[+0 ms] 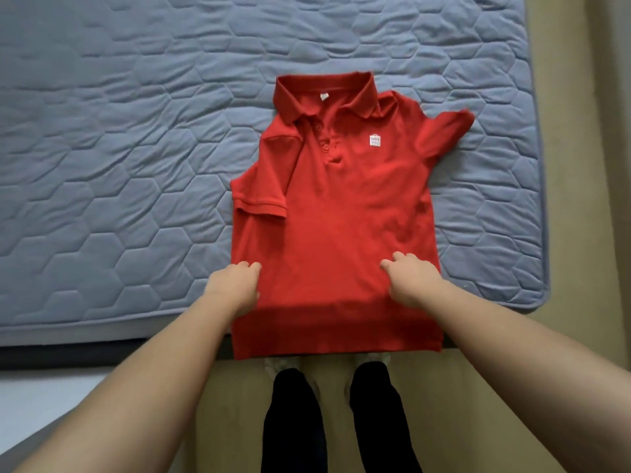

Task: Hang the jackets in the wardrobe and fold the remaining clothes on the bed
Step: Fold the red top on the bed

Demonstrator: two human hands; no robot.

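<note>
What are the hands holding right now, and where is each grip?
The red polo shirt, low down: the left hand pinches its side edge; the right hand seems to pinch the front cloth.

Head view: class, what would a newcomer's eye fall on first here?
The red polo shirt stands out, lying front-up on the blue-grey quilted bed cover, its hem hanging over the near edge. One sleeve is folded in across the front; the other sticks out sideways. The left hand and right hand grip its lower part with curled fingers.
</note>
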